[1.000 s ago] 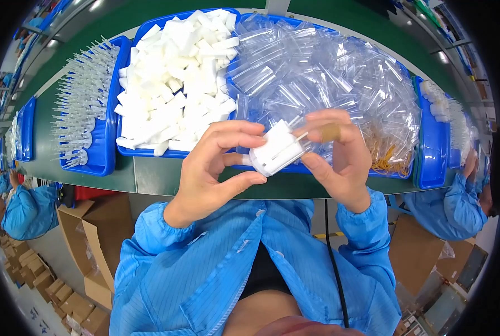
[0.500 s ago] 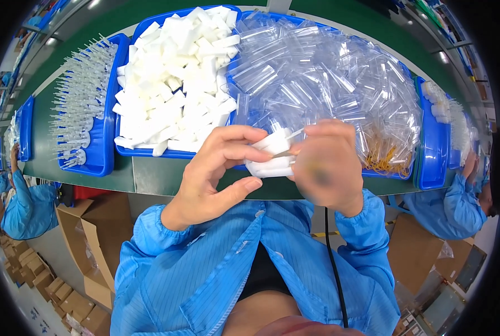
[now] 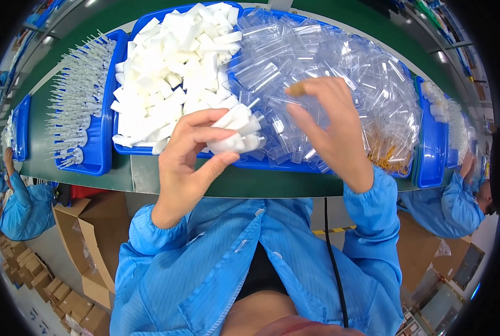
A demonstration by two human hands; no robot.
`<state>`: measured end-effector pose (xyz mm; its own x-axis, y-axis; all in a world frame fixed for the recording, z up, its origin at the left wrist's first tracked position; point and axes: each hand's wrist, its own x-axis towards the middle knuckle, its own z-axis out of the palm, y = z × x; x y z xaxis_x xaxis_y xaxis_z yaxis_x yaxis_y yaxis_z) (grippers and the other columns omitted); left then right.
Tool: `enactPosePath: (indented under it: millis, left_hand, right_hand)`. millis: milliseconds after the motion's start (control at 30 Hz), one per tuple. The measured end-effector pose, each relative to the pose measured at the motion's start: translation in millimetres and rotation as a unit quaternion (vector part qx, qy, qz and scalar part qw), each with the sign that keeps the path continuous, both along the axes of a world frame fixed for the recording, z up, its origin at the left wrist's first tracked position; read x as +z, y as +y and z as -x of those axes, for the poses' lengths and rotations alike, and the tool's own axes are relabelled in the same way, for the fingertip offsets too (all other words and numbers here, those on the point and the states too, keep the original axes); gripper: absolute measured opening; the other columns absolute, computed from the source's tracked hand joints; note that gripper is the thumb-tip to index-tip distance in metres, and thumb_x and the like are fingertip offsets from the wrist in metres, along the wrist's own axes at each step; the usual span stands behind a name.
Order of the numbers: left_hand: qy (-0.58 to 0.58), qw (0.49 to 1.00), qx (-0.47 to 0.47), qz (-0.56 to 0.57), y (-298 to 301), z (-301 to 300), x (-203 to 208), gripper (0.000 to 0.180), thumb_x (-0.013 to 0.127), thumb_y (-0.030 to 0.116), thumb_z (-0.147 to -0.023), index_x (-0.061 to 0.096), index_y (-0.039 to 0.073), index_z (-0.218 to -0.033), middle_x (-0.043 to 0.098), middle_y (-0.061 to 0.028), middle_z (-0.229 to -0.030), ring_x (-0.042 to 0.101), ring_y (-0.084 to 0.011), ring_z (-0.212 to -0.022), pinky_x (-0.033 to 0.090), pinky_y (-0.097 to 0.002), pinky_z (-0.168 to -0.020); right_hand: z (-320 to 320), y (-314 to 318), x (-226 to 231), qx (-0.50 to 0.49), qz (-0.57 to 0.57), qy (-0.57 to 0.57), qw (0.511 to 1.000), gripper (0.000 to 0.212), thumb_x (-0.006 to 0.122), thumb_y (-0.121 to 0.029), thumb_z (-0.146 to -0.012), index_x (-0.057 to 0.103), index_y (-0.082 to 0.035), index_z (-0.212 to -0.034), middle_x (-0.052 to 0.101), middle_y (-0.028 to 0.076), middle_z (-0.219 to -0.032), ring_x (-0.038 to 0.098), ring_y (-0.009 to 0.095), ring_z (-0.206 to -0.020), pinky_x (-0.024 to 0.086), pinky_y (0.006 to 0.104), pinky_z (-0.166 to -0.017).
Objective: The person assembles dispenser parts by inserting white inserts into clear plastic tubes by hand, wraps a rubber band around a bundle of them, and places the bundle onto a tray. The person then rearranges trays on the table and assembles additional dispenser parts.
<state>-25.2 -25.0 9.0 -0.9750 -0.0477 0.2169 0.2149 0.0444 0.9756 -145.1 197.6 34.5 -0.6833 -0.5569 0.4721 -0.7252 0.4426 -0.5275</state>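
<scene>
My left hand (image 3: 182,162) pinches a small bundle of white pieces (image 3: 236,134) between thumb and fingers, above the front edge of the trays. A thin pale stem sticks up from the bundle. Several pieces look like foam wedges, but their exact kind is hard to tell. To the right, my right hand (image 3: 339,131) hovers over the clear plastic sleeves (image 3: 317,56), thumb and fingers apart, nothing visible in it. One of its fingertips has a brown covering (image 3: 298,89). Left of the sleeves, white foam blocks (image 3: 177,84) fill a blue tray (image 3: 128,150).
At the left, a blue tray (image 3: 100,159) holds rows of white stemmed parts (image 3: 76,101). Yellow-orange bands (image 3: 389,159) lie beside the sleeves. More blue trays (image 3: 429,168) stand right. Co-workers in blue (image 3: 28,210) sit on both sides. An opened carton (image 3: 87,241) stands below the table.
My right hand has come away from the white pieces and moved up over the sleeves, its fingers now apart. My left hand has shifted left and slightly up with the bundle.
</scene>
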Motion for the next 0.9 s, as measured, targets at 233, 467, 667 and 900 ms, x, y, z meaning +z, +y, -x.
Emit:
enactPosePath:
  millis: [233,467,667,900]
  left_hand:
    - [0.002,0.996,0.079,-0.046,7.3,2.6,-6.7,0.03,0.074,-0.004,-0.083,0.065,-0.001,-0.112,0.048,-0.0157,-0.137,0.058,-0.0256,-0.12,0.056,-0.0371,-0.095]
    - [0.005,0.995,0.097,-0.001,10.1,1.2,-1.7,0.033,0.077,-0.002,-0.08,0.071,0.001,-0.112,0.054,-0.0141,-0.132,0.064,-0.0243,-0.111,0.057,-0.0318,-0.086]
    - [0.015,0.996,0.074,0.036,18.0,5.4,-3.1,0.033,0.078,0.0,-0.079,0.073,0.003,-0.111,0.058,-0.0121,-0.129,0.065,-0.0192,-0.103,0.055,-0.0273,-0.078]
    - [-0.033,0.997,0.056,-0.035,31.9,6.4,-0.7,0.031,0.076,0.0,-0.082,0.073,0.003,-0.113,0.057,-0.0113,-0.129,0.065,-0.0152,-0.1,0.056,-0.0244,-0.075]
  right_hand:
    - [15.9,-33.3,-8.8,-0.041,-0.161,0.09,0.982,0.025,0.08,-0.028,-0.076,0.067,-0.011,-0.089,0.062,0.002,-0.087,0.054,0.023,-0.088,0.037,0.0379,-0.077]
    - [11.2,-13.9,20.1,-0.017,0.024,-0.054,0.998,0.022,0.08,-0.015,-0.079,0.068,-0.009,-0.096,0.07,0.004,-0.09,0.065,0.019,-0.088,0.047,0.0338,-0.077]
    - [-21.2,2.6,28.0,0.028,0.292,-0.316,0.902,0.031,0.064,0.0,-0.089,0.053,0.005,-0.118,0.068,0.018,-0.107,0.065,0.02,-0.102,0.052,0.033,-0.091]
    - [-34.3,-2.2,-1.1,0.074,0.35,-0.329,0.874,0.033,0.06,-0.001,-0.092,0.048,0.004,-0.122,0.064,0.019,-0.116,0.064,0.022,-0.107,0.051,0.0362,-0.096]
